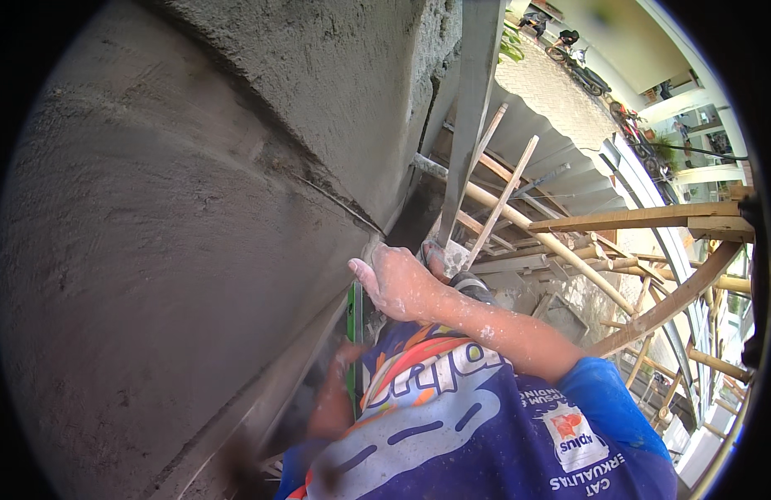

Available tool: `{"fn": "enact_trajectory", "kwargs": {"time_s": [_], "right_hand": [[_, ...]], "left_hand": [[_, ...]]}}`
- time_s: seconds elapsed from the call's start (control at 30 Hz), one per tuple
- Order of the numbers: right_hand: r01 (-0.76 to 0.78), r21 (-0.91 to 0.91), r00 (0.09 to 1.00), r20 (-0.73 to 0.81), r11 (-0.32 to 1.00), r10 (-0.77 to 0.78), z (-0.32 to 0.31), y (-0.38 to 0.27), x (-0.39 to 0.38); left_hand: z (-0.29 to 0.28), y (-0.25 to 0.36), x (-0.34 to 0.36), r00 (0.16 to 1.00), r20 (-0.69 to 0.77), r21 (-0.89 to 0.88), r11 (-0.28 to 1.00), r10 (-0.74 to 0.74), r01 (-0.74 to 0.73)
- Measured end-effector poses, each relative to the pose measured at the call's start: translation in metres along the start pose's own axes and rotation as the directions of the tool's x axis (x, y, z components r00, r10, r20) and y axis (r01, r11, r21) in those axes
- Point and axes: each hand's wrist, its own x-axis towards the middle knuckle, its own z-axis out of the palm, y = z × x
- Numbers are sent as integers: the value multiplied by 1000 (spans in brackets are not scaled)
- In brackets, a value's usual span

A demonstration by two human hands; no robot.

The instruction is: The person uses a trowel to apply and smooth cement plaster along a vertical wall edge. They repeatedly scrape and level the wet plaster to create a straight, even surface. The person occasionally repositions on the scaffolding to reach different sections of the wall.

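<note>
A long, narrow green bar, which looks like a spirit level, stands between my body and the grey plastered wall. My right hand, dusted with pale powder, is closed at the bar's upper end, its thumb lying over the tip. The fingers are turned away and mostly hidden. Lower down, my left hand is beside the bar's middle, close to the wall edge. Motion smears its fingers, so its grip on the bar does not show. A thin straight line runs along the wall toward my right hand.
Bamboo and timber scaffolding stands to my right, with a curved wooden beam. An upright metal post rises ahead beside the wall corner. My foot shows below. Corrugated sheets, paving and parked motorcycles lie far below.
</note>
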Motion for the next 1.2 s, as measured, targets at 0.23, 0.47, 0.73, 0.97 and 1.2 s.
{"fn": "enact_trajectory", "kwargs": {"time_s": [0.23,0.47,0.73,0.97,1.2], "right_hand": [[-60,-65,998,17,996,62,-17,-8,5],[89,39,996,-21,995,-88,-9,-11,0],[137,13,987,-83,990,-135,-12,-14,1],[186,15,981,-59,983,-184,-18,-19,-3],[83,-90,995,-49,992,-88,-19,-23,6]], "left_hand": [[5,-34,42,998,28,31,998,-60,59],[15,-75,50,989,148,-38,999,-28,34],[8,-59,43,972,110,48,978,-206,201],[8,-28,20,992,9,27,992,-124,123],[6,-38,29,999,-3,41,998,-49,49]]}}
